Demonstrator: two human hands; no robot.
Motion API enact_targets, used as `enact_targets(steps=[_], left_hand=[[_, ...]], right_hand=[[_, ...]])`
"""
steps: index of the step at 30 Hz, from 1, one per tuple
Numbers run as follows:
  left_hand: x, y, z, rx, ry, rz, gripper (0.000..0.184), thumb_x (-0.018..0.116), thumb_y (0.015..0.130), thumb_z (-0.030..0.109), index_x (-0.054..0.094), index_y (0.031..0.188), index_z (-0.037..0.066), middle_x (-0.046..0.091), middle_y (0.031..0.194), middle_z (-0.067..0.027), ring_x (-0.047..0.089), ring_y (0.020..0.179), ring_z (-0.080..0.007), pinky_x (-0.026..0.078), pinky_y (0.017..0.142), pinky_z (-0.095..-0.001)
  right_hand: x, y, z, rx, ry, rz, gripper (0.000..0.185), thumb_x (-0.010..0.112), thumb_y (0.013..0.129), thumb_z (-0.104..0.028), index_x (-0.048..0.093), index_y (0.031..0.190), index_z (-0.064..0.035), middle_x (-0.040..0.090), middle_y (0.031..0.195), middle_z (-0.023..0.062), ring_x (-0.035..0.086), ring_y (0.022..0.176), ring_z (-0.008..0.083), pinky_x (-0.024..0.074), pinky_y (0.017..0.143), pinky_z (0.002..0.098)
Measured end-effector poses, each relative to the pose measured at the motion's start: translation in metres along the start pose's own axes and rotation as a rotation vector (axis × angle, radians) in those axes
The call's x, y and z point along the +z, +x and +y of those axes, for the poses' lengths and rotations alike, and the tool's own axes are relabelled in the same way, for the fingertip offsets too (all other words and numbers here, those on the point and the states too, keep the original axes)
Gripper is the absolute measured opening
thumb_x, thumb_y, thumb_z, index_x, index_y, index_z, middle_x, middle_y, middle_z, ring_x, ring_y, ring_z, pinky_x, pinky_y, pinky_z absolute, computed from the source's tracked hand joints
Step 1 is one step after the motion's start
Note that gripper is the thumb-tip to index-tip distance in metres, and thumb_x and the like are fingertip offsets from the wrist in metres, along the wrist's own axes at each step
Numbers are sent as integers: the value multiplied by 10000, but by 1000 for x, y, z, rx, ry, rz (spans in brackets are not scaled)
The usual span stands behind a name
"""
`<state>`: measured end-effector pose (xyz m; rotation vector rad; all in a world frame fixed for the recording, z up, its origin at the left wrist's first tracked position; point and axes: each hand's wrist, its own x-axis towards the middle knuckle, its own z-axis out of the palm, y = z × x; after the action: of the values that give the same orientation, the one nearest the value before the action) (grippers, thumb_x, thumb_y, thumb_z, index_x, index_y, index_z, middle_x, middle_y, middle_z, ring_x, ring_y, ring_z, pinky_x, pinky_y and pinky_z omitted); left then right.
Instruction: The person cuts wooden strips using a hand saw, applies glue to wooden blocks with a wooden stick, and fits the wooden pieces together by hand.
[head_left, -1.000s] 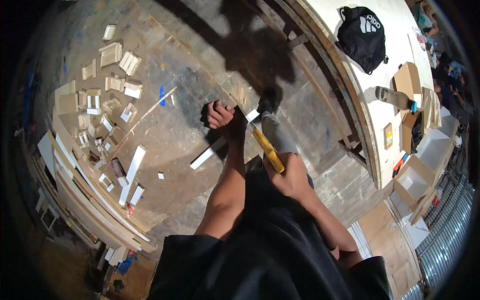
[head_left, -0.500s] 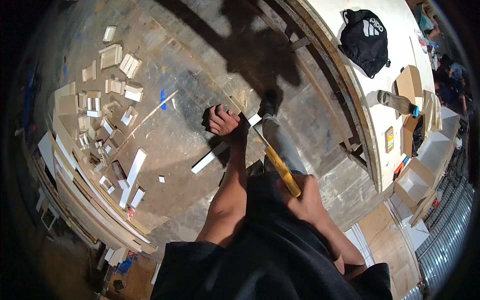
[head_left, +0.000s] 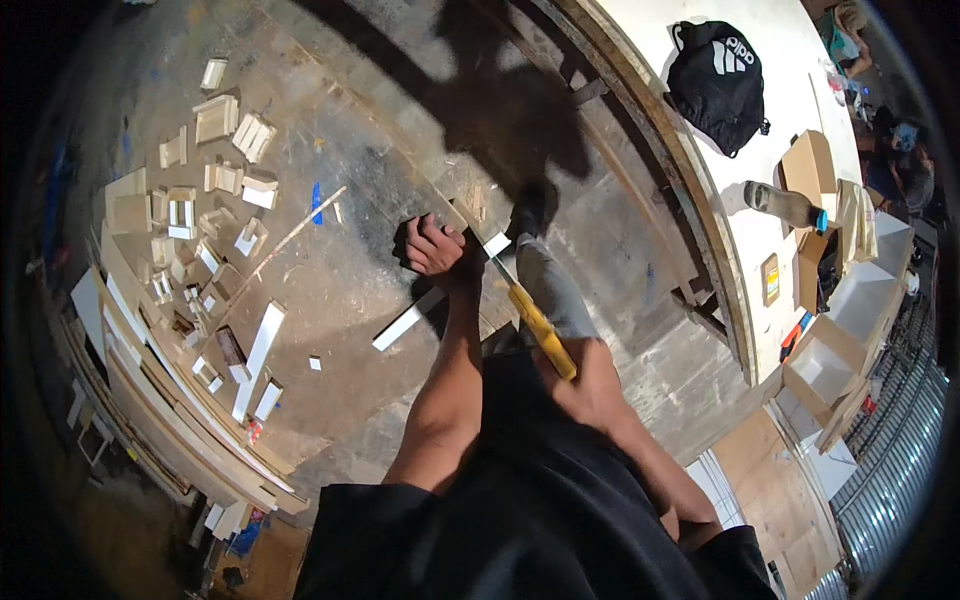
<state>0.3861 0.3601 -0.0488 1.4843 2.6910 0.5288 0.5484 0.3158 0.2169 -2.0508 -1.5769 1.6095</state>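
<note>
My right hand (head_left: 588, 385) is closed round the yellow handle of a handsaw (head_left: 535, 325). Its thin blade points away from me and meets a narrow white-faced wooden strip (head_left: 402, 325) near that strip's right end. The strip seems to run beneath my left wrist, with its middle hidden by forearm and shadow. My left hand (head_left: 436, 246), fingers curled, rests low beside the blade; what lies under its fingers is hidden. My foot (head_left: 532, 208) stands just right of the strip's white end.
Several small wooden box-like pieces (head_left: 215, 118) and longer boards (head_left: 150, 370) lie to the left, near a thin stick (head_left: 300, 230). On the right, a white-topped table (head_left: 650, 40) carries a black drawstring bag (head_left: 715, 85), a bottle (head_left: 780, 204) and open cartons (head_left: 808, 165).
My right hand has pushed the saw forward and slightly left, bringing the handle nearer the strip. My left hand stays at the same spot on the floor; the whole view has shifted a little.
</note>
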Motion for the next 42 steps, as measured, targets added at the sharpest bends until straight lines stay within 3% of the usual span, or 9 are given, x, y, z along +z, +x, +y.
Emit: enact_targets(steps=[12, 13, 16, 26, 28, 32, 33, 35, 42], left_hand=[[-3, -7, -7, 6, 52, 31, 307, 548, 890, 202, 559, 1182, 107, 497, 1329, -78, 469, 1185, -298, 349, 957, -438], [-2, -8, -8, -5, 44, 14, 311, 550, 890, 203, 559, 1185, 105, 495, 1331, -82, 469, 1188, -302, 348, 962, -438], [1, -11, -12, -2, 38, 10, 318, 557, 889, 203, 559, 1191, 102, 493, 1335, -95, 464, 1197, -312, 343, 978, -444], [-1, -3, -8, -17, -2, 2, 317, 563, 894, 194, 552, 1197, 98, 485, 1339, -96, 458, 1200, -315, 349, 970, -445], [-1, -2, -5, -29, 21, -16, 317, 554, 898, 205, 555, 1199, 105, 493, 1335, -87, 464, 1194, -309, 351, 971, -450], [-2, 0, -5, -23, 15, -8, 314, 544, 903, 203, 557, 1201, 104, 483, 1345, -97, 453, 1212, -318, 339, 985, -458], [-4, -4, -4, -16, 9, -19, 314, 538, 909, 202, 553, 1205, 99, 477, 1351, -104, 446, 1222, -323, 334, 992, -462], [-4, -2, -2, -8, -8, -27, 315, 535, 912, 203, 551, 1208, 96, 473, 1354, -106, 442, 1228, -323, 332, 996, -459], [5, -12, -9, -39, -25, -23, 348, 581, 894, 189, 535, 1226, 95, 466, 1361, -98, 438, 1234, -323, 328, 995, -471]], right_hand=[[-8, -29, -9, -42, 139, 133, 339, 670, 876, -244, 615, 747, 65, 541, 600, 249, 565, 540, 390, 441, 544, 435], [-8, -22, -4, 39, 112, -2, 321, 673, 874, -230, 619, 757, 64, 537, 601, 247, 566, 538, 378, 442, 551, 430], [5, 3, -1, 19, 4, -3, 270, 664, 873, -190, 635, 771, 59, 542, 584, 213, 568, 522, 338, 442, 554, 420], [7, -4, 4, -58, 12, 99, 296, 669, 857, -211, 623, 718, 46, 544, 572, 235, 559, 513, 378, 441, 545, 435], [-7, -27, 9, 51, 82, -74, 305, 681, 881, -211, 658, 890, 92, 559, 638, 164, 547, 634, 160, 449, 600, 374], [-6, -17, 0, 46, 35, -13, 281, 674, 880, -196, 651, 821, 77, 533, 603, 136, 501, 598, 132, 427, 571, 371], [-4, -22, 3, 59, 37, -9, 281, 674, 880, -196, 651, 821, 77, 533, 603, 136, 501, 598, 132, 427, 571, 371], [-3, -18, 11, 30, 65, -12, 260, 673, 862, -205, 650, 802, 46, 582, 648, 245, 594, 583, 391, 461, 578, 426], [1, -10, 10, 29, 91, -5, 266, 670, 875, -217, 659, 806, 40, 585, 623, 237, 614, 562, 384, 460, 561, 436]])
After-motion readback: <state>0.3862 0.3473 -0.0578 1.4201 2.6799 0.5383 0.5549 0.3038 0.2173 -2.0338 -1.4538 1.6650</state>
